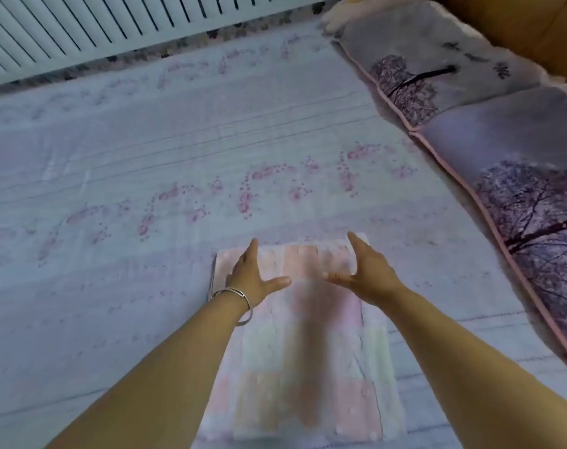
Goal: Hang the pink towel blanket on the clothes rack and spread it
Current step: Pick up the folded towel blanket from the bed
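The pink towel blanket [305,358], folded into a long rectangle with pale pink, white and yellowish patches, lies flat on the bed in front of me. My left hand [253,273], with a silver bangle on the wrist, rests on its far left part with fingers spread. My right hand [363,270] hovers open over its far right part, thumb pointing inward. Neither hand grips the fabric. No clothes rack is in view.
The bed is covered by a pale sheet with pink flower sprays [185,150]. Two pillows printed with purple trees [489,131] lie along the right side. A white slatted panel [81,27] runs along the far edge, and a wooden headboard [535,24] stands at the top right.
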A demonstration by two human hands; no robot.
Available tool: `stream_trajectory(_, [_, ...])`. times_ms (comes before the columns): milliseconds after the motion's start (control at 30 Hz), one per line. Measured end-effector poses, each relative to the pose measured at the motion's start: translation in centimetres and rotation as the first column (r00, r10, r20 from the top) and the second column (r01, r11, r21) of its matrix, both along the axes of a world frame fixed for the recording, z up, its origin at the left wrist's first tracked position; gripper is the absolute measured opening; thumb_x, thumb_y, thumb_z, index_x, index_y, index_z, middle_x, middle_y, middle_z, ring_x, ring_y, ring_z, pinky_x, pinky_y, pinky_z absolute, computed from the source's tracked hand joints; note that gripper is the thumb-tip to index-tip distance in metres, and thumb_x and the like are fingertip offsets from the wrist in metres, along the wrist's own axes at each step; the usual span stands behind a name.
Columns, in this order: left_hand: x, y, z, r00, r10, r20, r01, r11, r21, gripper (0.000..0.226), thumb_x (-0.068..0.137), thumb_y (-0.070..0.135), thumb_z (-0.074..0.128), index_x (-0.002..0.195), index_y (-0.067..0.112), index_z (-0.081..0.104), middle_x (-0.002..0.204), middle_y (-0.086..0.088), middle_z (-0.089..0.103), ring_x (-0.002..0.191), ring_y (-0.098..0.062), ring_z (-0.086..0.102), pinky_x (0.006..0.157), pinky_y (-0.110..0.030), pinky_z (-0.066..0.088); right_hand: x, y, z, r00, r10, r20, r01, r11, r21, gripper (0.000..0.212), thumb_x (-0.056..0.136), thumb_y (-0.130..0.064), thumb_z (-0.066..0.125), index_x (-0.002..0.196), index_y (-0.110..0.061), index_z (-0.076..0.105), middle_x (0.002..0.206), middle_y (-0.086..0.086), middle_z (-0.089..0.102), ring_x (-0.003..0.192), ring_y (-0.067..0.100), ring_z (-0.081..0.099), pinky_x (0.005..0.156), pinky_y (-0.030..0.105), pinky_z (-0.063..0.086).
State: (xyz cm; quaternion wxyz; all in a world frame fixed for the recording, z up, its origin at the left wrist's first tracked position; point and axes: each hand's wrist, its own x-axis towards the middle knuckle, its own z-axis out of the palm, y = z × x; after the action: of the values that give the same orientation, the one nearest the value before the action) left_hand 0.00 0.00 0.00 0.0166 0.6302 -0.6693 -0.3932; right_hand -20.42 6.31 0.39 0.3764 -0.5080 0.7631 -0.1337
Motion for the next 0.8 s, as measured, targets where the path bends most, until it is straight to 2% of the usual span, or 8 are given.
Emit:
stream_trajectory(200, [0.8,1.5,-4.9,0.976,0.066,0.206,-0.070,0.998,0.010,0.107,0.079,0.045,0.067,0.150,0.018,-0.007,0.161,-0.006,-0.006,0.149,-0.025,-0.002,0.121,-0.043,0.010,1.3,1.1,-5.4,0.990,-0.064,-0.126,0.080,0.989,0.123,0.104,0.075,-0.058,0.066,0.151,-0.026,0.002,0.158,0.000,0.007,0.140,0.034,0.021,0.102,0.056,0.036])
stream_trajectory(333, [2.1,1.6,-7.7,0.931,0.128,0.343,-0.137,0.991,0.003,0.114,0.075,0.053,0.067,0.149,0.024,-0.014,0.160,-0.005,-0.017,0.147,-0.033,-0.014,0.116,-0.061,0.009,2.4,1.3,-7.5,0.982,-0.104,-0.158,0.130,0.977,0.168,0.107,0.077,-0.056,0.066,0.151,-0.026,-0.005,0.159,0.000,-0.010,0.143,0.037,0.012,0.106,0.057,0.034])
stream_trajectory(400, [2.7,1.7,-8.7,0.909,0.166,0.383,-0.183,0.983,0.009,0.118,0.072,0.055,0.068,0.148,0.025,-0.017,0.158,-0.005,-0.021,0.145,-0.038,-0.016,0.112,-0.067,0.010,2.9,1.3,-8.3,0.976,-0.148,-0.162,0.174,0.971,0.162,0.106,0.077,-0.053,0.067,0.150,-0.027,-0.005,0.159,-0.002,-0.013,0.141,0.038,0.017,0.106,0.055,0.035])
stream_trajectory(467, [3.2,1.7,-9.3,0.887,0.209,0.413,-0.238,0.971,0.020,0.124,0.068,0.059,0.069,0.148,0.025,-0.020,0.157,-0.009,-0.023,0.145,-0.041,-0.013,0.113,-0.066,0.011,3.0,1.2,-9.1,0.960,-0.212,-0.183,0.239,0.961,0.138,0.102,0.076,-0.049,0.071,0.148,-0.029,0.001,0.158,0.000,-0.006,0.133,0.040,0.030,0.101,0.054,0.040])
stream_trajectory(533, [3.5,1.9,-9.9,0.874,0.245,0.421,-0.288,0.957,0.040,0.127,0.066,0.062,0.069,0.147,0.023,-0.021,0.157,-0.014,-0.021,0.146,-0.042,-0.004,0.116,-0.060,0.014,3.2,1.1,-9.6,0.943,-0.273,-0.192,0.299,0.946,0.124,0.097,0.075,-0.046,0.073,0.145,-0.030,0.008,0.155,0.005,0.004,0.126,0.041,0.037,0.098,0.054,0.042])
stream_trajectory(667, [4.0,2.1,-10.8,0.865,0.263,0.427,-0.311,0.949,0.045,0.131,0.063,0.065,0.069,0.147,0.023,-0.022,0.157,-0.020,-0.002,0.144,-0.039,0.017,0.115,-0.054,0.024,3.6,1.0,-10.3,0.933,-0.310,-0.184,0.330,0.939,0.096,0.095,0.077,-0.044,0.072,0.146,-0.029,0.009,0.139,0.016,0.031,0.117,0.040,0.047,0.092,0.048,0.049])
stream_trajectory(733, [4.2,1.9,-10.9,0.876,0.250,0.411,-0.288,0.957,0.032,0.131,0.065,0.060,0.071,0.147,0.020,-0.022,0.158,-0.016,0.007,0.143,-0.037,0.021,0.115,-0.050,0.025,3.9,1.0,-10.4,0.936,-0.321,-0.144,0.333,0.941,0.063,0.086,0.082,-0.043,0.067,0.145,-0.028,0.012,0.127,0.018,0.042,0.105,0.040,0.057,0.082,0.043,0.052])
stream_trajectory(800, [4.3,1.8,-10.7,0.906,0.265,0.331,-0.293,0.955,0.039,0.126,0.071,0.047,0.074,0.147,0.016,-0.021,0.160,-0.011,0.007,0.144,-0.034,0.022,0.117,-0.045,0.024,4.2,1.1,-10.3,0.944,-0.311,-0.111,0.315,0.949,0.024,0.076,0.086,-0.043,0.062,0.144,-0.026,0.016,0.120,0.018,0.050,0.097,0.038,0.060,0.073,0.039,0.049])
